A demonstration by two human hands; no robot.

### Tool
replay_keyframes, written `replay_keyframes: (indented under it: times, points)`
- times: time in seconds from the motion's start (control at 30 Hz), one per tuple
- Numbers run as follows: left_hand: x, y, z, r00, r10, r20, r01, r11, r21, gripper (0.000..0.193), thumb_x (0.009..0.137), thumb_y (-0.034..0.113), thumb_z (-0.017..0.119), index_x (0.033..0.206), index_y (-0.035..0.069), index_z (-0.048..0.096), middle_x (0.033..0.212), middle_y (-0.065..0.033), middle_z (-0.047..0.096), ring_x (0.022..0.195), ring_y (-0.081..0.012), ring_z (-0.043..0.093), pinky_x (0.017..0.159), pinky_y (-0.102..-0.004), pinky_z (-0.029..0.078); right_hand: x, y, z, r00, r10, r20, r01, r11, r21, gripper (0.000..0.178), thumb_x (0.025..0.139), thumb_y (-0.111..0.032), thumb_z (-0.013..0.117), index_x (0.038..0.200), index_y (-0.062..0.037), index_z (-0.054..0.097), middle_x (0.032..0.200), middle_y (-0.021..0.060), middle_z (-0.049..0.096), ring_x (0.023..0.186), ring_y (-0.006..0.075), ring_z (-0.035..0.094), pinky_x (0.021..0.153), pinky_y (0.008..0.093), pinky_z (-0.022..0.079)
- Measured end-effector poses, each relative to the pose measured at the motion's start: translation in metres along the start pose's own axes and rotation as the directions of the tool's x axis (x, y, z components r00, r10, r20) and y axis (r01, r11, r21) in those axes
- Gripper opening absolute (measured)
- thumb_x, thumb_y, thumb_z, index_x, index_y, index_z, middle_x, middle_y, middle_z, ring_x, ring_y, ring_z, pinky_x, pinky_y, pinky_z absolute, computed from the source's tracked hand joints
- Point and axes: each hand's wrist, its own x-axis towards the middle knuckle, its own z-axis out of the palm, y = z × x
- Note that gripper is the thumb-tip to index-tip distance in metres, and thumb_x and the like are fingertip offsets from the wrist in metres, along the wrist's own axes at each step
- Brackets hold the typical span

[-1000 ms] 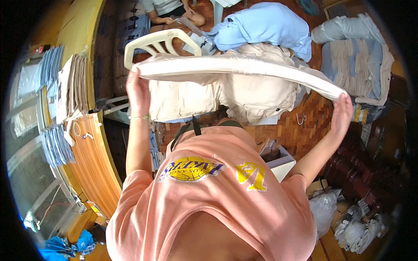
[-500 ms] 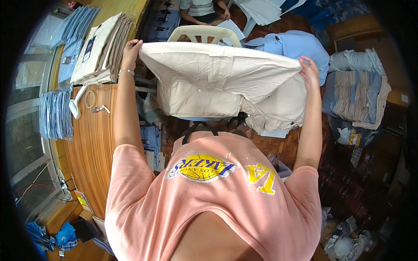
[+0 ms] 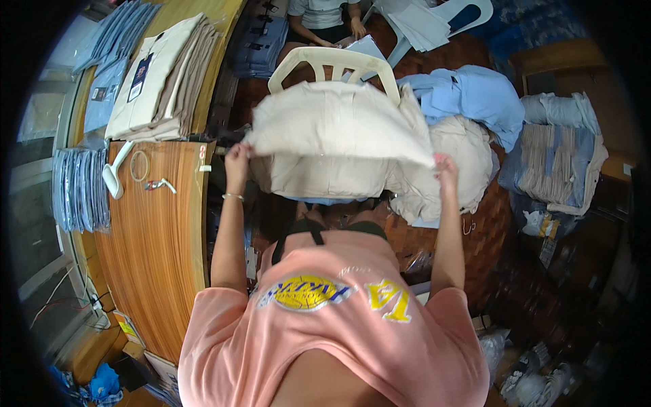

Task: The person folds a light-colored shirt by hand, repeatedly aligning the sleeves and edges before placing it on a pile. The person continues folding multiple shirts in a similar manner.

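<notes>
A beige cloth garment is stretched out in front of me, billowing between my two hands. My left hand pinches its near left corner. At the opposite near corner, my right hand is closed on the edge. Under the raised cloth lies more beige fabric, spread over whatever supports it. A heap of crumpled beige fabric sits to the right of it. The garment's kind cannot be made out.
A cream plastic chair stands beyond. Blue clothes are heaped behind right. A wooden table at left carries folded beige garments and a white handheld device. Another person sits at the far side.
Both hands have come down toward me and closer together, pulling the garment's near edge lower. The cloth now puffs up in the middle. My view has shifted slightly.
</notes>
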Motion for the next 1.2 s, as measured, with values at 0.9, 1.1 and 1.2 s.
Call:
replay_keyframes:
  times: [0.9,1.1,1.2]
  points:
    - [-0.029,0.022,0.276,0.637,0.063,0.768,-0.459,0.832,0.312,0.061,0.078,0.034,0.057,0.124,-0.001,0.036,0.121,-0.026,0.041,0.113,-0.0364,0.04,0.096,-0.0367,0.031,-0.003,0.136,-0.103,0.925,0.372,0.082,-0.372,0.928,-0.013,0.024,0.08,-0.01,0.053,0.104,-0.0064,0.056,0.078,0.0006,0.056,0.063,0.0082,0.051,0.05,0.0215,0.038]
    - [-0.042,0.097,0.489,0.221,0.219,0.95,-0.716,0.698,0.006,0.035,0.081,0.022,0.052,0.108,-0.001,0.051,0.102,-0.0202,0.056,0.093,-0.031,0.055,0.081,-0.0361,0.043,0.15,0.117,-0.152,0.996,0.054,-0.071,-0.055,0.998,-0.009,0.012,0.075,-0.004,0.053,0.082,-0.0019,0.063,0.065,0.0032,0.059,0.054,0.011,0.053,0.05,0.024,0.043]
    - [-0.046,0.103,0.601,0.267,0.291,0.919,-0.652,0.756,-0.05,0.027,0.082,0.015,0.047,0.104,0.0,0.052,0.092,-0.0201,0.059,0.087,-0.0329,0.056,0.078,-0.0369,0.044,0.217,0.116,-0.151,0.939,-0.152,-0.308,0.091,0.975,-0.204,0.008,0.07,-0.008,0.058,0.073,-0.0026,0.063,0.068,0.0117,0.063,0.056,0.0202,0.059,0.054,0.0307,0.046]
